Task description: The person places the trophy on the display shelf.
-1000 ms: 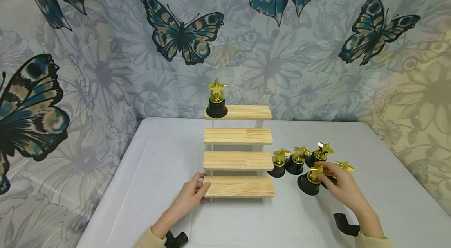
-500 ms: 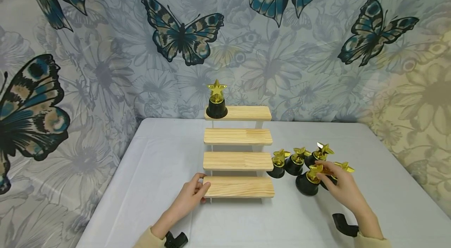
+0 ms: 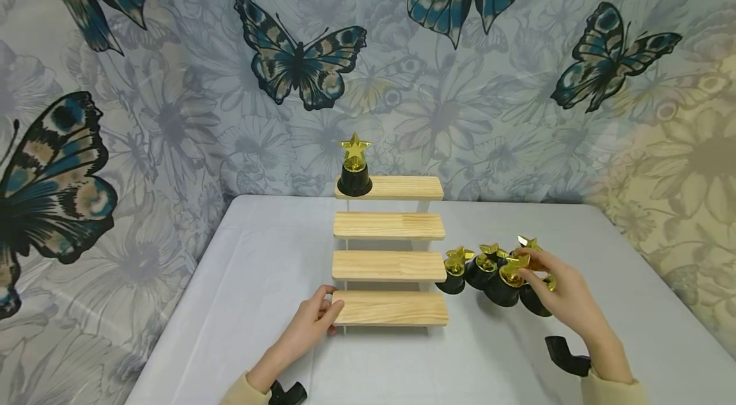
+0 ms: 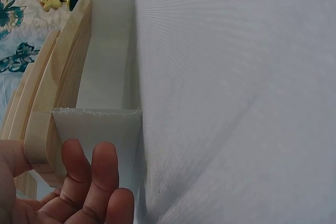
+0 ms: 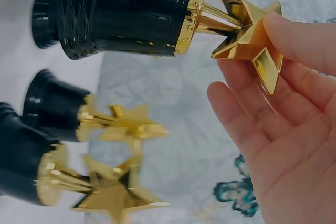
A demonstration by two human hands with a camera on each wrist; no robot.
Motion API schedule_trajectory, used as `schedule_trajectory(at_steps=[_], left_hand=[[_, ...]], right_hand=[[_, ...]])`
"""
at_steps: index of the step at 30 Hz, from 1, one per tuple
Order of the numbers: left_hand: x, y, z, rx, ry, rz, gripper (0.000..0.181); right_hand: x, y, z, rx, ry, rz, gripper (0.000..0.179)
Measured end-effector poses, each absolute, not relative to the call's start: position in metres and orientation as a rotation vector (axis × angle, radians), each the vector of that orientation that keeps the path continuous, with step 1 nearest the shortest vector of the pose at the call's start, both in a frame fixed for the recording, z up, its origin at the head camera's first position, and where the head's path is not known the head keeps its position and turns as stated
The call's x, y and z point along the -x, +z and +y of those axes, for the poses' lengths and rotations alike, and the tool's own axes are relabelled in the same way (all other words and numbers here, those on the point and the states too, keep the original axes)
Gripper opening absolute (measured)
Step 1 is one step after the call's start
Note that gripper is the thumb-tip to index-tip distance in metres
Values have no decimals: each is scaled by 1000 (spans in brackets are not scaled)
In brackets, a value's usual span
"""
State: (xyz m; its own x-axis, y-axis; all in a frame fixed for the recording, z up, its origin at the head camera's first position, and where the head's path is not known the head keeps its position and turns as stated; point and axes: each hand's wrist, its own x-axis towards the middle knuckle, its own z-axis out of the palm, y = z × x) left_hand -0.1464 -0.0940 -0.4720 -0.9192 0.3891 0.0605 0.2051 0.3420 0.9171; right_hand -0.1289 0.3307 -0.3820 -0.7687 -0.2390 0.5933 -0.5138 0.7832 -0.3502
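Observation:
A four-tier stand with pale wooden steps (image 3: 397,309) is set on the white-covered table. My left hand (image 3: 310,320) grips the left end of its lowest step; in the left wrist view the thumb presses the plank end (image 4: 39,137) and the fingers curl by the white support (image 4: 100,129). A gold star trophy with a black base (image 3: 354,178) stands at the left of the top step. My right hand (image 3: 566,296) pinches the gold star (image 5: 244,30) of another trophy (image 5: 126,14), its base overlapping the neighbouring trophies in the head view.
Several more star trophies (image 3: 453,277) stand in a group right of the stand, one (image 3: 536,303) close under my right hand. Black curved pieces (image 3: 566,357) sit at both wrists. A butterfly-patterned cloth (image 3: 299,66) hangs behind the table (image 3: 276,232).
My right hand has moved up and away with the pinched trophy, from the front of the group to over the others. My left hand stays on the lowest step.

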Motion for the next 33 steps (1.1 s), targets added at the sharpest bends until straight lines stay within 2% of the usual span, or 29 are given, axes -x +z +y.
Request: schedule_trajectory(at_steps=[11,33], left_hand=[[146,-474,-93,-546,1603,2459,46],[146,-472,-94,-560,1616,2434,45]], right_hand=[[139,-344,324,-641,690,-2351,52],[187,-281,306,-715,758,-2310,41]])
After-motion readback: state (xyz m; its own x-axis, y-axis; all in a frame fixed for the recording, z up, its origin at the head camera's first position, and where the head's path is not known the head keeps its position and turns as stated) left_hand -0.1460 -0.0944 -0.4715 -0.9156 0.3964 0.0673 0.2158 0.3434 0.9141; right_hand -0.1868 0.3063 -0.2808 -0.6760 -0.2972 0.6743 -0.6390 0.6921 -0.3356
